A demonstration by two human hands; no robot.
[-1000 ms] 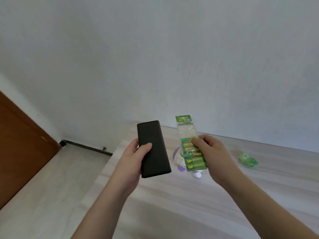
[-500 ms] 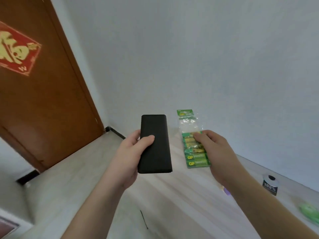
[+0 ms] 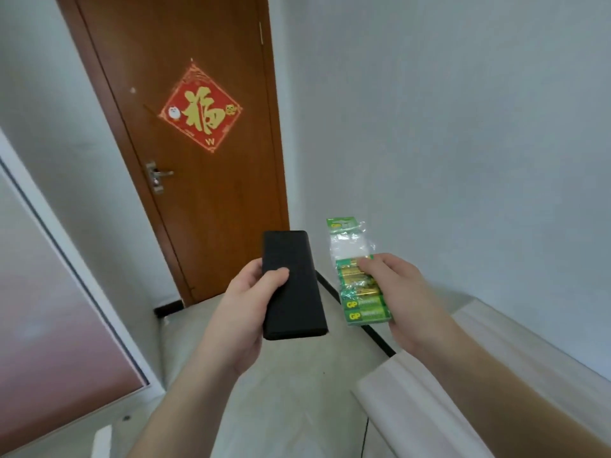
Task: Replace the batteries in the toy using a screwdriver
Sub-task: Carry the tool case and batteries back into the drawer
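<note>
The left hand (image 3: 243, 312) grips a flat black rectangular case (image 3: 292, 285); the right hand (image 3: 401, 297) pinches a green plastic battery pack (image 3: 358, 279), both held up, apparently carried as supplies.

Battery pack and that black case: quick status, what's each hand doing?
Left hand grips black case. Right hand pinches battery pack, part empty. Both held up facing the door. No toy or screwdriver in view.

Brown door (image 3: 198, 160) with a red decoration (image 3: 200, 108) — white walls (image 3: 446, 127), pale floor (image 3: 281, 391).
</note>
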